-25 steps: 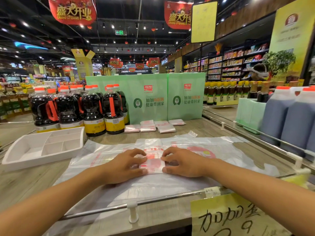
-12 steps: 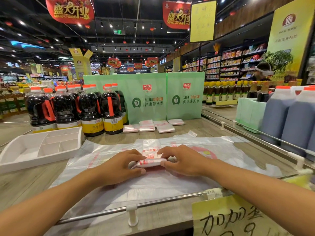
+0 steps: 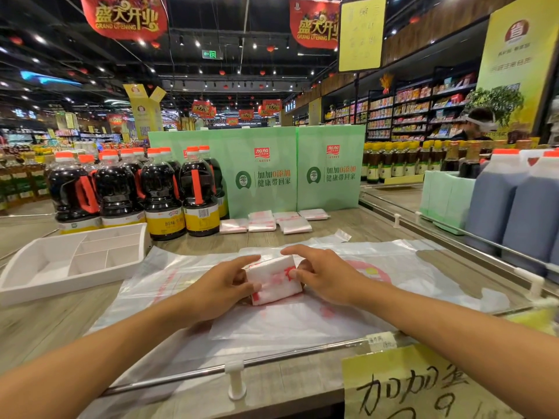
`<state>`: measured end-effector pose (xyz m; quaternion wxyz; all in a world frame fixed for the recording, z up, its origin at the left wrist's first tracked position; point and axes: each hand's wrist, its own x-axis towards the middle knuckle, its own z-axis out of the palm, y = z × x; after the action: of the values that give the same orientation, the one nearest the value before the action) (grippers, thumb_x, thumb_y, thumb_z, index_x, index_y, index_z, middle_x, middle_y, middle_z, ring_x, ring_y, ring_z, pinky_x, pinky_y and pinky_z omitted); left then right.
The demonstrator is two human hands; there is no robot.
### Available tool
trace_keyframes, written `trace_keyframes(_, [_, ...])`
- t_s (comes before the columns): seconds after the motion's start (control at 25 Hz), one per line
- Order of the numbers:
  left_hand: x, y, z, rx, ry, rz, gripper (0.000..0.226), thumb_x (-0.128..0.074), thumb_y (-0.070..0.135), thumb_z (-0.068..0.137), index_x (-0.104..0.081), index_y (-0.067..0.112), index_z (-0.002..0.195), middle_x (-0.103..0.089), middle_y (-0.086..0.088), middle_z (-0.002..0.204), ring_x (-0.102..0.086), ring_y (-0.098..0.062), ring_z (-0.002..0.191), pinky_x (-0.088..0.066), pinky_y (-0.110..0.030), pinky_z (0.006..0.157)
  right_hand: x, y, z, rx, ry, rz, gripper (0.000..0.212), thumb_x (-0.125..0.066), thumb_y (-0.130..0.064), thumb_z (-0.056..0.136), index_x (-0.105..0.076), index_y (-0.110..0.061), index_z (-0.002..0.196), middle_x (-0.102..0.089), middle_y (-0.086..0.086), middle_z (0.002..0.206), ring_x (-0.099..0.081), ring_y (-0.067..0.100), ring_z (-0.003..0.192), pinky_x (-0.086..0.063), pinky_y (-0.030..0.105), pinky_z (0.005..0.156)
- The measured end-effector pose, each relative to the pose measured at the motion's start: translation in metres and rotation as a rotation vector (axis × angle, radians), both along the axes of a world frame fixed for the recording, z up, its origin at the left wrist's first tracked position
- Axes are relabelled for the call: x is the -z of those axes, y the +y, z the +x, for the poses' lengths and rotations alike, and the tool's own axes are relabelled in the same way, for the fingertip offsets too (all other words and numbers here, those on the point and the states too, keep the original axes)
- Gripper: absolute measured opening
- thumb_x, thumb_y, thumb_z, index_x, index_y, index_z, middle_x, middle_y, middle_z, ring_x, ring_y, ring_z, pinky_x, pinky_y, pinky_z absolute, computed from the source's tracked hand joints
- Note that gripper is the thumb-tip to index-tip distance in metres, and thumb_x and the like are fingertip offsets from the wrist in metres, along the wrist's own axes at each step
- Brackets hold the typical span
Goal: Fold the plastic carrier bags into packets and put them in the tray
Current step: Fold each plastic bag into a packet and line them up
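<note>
Half a second earlier the bag had been a low, narrow roll pinned flat between both hands. By this moment it stood as a thick white folded plastic packet with red print (image 3: pixel 273 281), its near edge tipped up off the sheets below. That suggested the last fold was made and the bundle was ready to be carried off, with only the transfer left for this bag.

The left hand (image 3: pixel 223 285) had its grip clenched on the packet's left end, thumb on the face and forefinger laid along the top. The right hand (image 3: pixel 326 276) pinched the right end, thumb against the side and forefinger stretched over the upper edge. The packet sat between them, above the middle of the flat translucent carrier bags (image 3: pixel 408 267), well apart from the white moulded plastic tray with dividers (image 3: pixel 66 287) at the left.

The packet looked springy and puffed, its layers trapping air, so it would probably loosen if let go. The spread bags were thin, glossy and faintly creased, and slippery on the pale wood-grain bench (image 3: pixel 45 322). The tray was rigid and matt with thin walls.

Several small folded white packets (image 3: pixel 263 222) lay at the back, just before the pale green printed display boards (image 3: pixel 272 173). Dark soy sauce bottles with orange caps (image 3: pixel 160 192) stood beside the tray.
</note>
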<state>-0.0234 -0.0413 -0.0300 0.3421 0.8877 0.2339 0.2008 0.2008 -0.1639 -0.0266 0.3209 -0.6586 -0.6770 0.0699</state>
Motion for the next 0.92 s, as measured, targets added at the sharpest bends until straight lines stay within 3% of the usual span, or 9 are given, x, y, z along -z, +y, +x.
trace_keyframes(0.04, [0.001,0.0,0.0,-0.023,0.009,0.025,0.051,-0.064,0.026,0.1,-0.044,0.04,0.145,-0.065,-0.004,0.083,-0.061,-0.015,0.077,-0.052,-0.031,0.08,0.001,0.001,0.0,0.008,0.01,-0.003,0.039,-0.061,-0.024,0.102,-0.053,-0.031,0.14,-0.06,-0.011,0.062,-0.051,0.003,0.056,-0.042,0.023,0.063])
trace_keyframes(0.12, [0.002,0.001,0.002,-0.037,0.049,0.127,0.055,-0.063,0.029,0.1,-0.04,0.038,0.15,-0.063,0.001,0.085,-0.058,-0.009,0.079,-0.048,-0.025,0.079,0.003,0.004,0.0,0.03,0.015,-0.017,0.039,-0.061,-0.025,0.102,-0.053,-0.032,0.14,-0.06,-0.011,0.062,-0.051,0.001,0.056,-0.038,0.019,0.06])
trace_keyframes(0.2, [0.004,0.003,0.002,-0.041,0.124,0.234,0.052,-0.06,0.035,0.102,-0.043,0.034,0.151,-0.061,0.01,0.109,-0.056,-0.006,0.1,-0.044,-0.02,0.091,0.005,0.006,-0.001,0.049,-0.009,-0.04,0.037,-0.06,-0.026,0.102,-0.054,-0.031,0.139,-0.062,-0.011,0.069,-0.054,0.001,0.062,-0.039,0.018,0.062])
trace_keyframes(0.28, [0.005,0.006,0.0,-0.041,0.191,0.296,0.052,-0.052,0.048,0.103,-0.045,0.03,0.151,-0.053,0.009,0.129,-0.048,-0.01,0.121,-0.039,-0.031,0.108,0.007,0.007,0.0,0.061,-0.047,-0.079,0.033,-0.059,-0.028,0.102,-0.057,-0.03,0.135,-0.063,-0.01,0.08,-0.058,0.005,0.073,-0.044,0.024,0.069])
trace_keyframes(0.36, [0.006,0.01,-0.001,-0.033,0.275,0.329,0.076,-0.035,0.076,0.09,-0.046,0.032,0.151,-0.044,0.011,0.142,-0.037,-0.011,0.133,-0.032,-0.042,0.115,0.009,0.007,0.001,0.07,-0.132,-0.123,0.029,-0.057,-0.031,0.102,-0.061,-0.029,0.131,-0.059,-0.012,0.087,-0.057,0.012,0.084,-0.046,0.031,0.078])
trace_keyframes(0.44, [0.005,0.011,-0.002,-0.014,0.358,0.371,0.099,-0.017,0.091,0.074,-0.044,0.035,0.152,-0.036,0.016,0.15,-0.031,-0.011,0.139,-0.026,-0.044,0.116,0.008,0.006,0.003,0.077,-0.244,-0.161,0.031,-0.054,-0.036,0.103,-0.06,-0.031,0.133,-0.055,-0.011,0.099,-0.051,0.014,0.1,-0.043,0.037,0.091])
trace_keyframes(0.64, [0.008,0.01,0.002,0.025,0.542,0.414,0.113,0.003,0.099,0.066,-0.018,0.041,0.161,-0.013,0.021,0.167,-0.009,-0.009,0.155,-0.007,-0.046,0.124,0.005,0.006,0.003,0.003,-0.37,-0.302,0.048,-0.04,-0.036,0.109,-0.04,-0.025,0.155,-0.033,-0.007,0.161,-0.025,0.019,0.148,-0.023,0.043,0.121])
trace_keyframes(0.76, [0.004,0.005,0.004,0.029,0.644,0.378,0.092,-0.007,0.084,0.08,-0.006,0.041,0.162,-0.001,0.023,0.167,0.003,-0.008,0.156,0.004,-0.049,0.125,0.004,0.006,0.007,-0.059,-0.357,-0.432,0.054,-0.031,-0.037,0.112,-0.021,-0.022,0.163,-0.012,-0.009,0.17,-0.007,0.015,0.157,-0.006,0.035,0.127])
trace_keyframes(0.92, [-0.001,0.004,0.002,0.056,0.689,0.369,0.097,-0.005,0.085,0.074,-0.001,0.042,0.161,0.004,0.024,0.167,0.008,-0.008,0.156,0.011,-0.053,0.124,0.001,0.003,0.01,-0.074,-0.354,-0.478,0.055,-0.03,-0.039,0.112,-0.017,-0.025,0.163,-0.008,-0.011,0.17,0.0,0.012,0.157,0.0,0.031,0.123])
